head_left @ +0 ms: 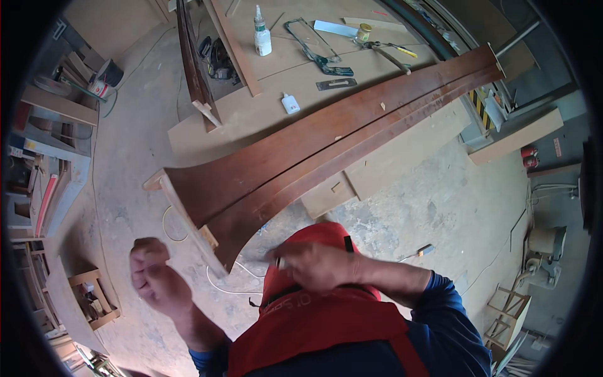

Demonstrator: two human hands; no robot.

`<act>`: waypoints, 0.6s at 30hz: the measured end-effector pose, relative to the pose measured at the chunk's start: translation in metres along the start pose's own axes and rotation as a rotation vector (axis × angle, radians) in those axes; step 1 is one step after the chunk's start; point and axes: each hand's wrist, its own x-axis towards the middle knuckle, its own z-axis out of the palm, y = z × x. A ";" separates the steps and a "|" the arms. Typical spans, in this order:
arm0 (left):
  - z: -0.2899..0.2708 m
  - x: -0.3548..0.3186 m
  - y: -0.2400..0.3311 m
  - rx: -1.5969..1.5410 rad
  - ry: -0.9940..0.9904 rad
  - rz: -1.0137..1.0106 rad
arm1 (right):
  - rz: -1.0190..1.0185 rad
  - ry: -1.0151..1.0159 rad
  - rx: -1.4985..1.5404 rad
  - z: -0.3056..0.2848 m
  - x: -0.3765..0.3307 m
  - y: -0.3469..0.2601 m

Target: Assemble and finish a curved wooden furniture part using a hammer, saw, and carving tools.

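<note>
A long reddish-brown wooden moulding [333, 138], flared at its near left end, lies diagonally across the work surface. A pale wooden end strip [188, 220] runs along that flared end, with a small light wood block [208, 237] against it. My left hand [152, 275] is raised to the left of the end strip, fingers curled into a fist; its inside is hidden. In front of my red apron [326, 333], my right hand [311, 265] is closed and smeared by motion. Something small and pale shows at its fingertips, too blurred to name. Neither hand touches the moulding.
Beyond the moulding, a board [251, 119] carries a large glue bottle [262, 34], a small white bottle [290, 103], a green hacksaw [326, 60], pliers [389, 56] and a jar [363, 32]. A cable [232, 291] crosses the floor. Shelving [63, 107] lines the left.
</note>
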 end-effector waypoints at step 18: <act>0.063 -0.084 -0.003 1.126 0.266 -0.785 | 0.209 0.189 -0.671 -0.413 0.126 0.516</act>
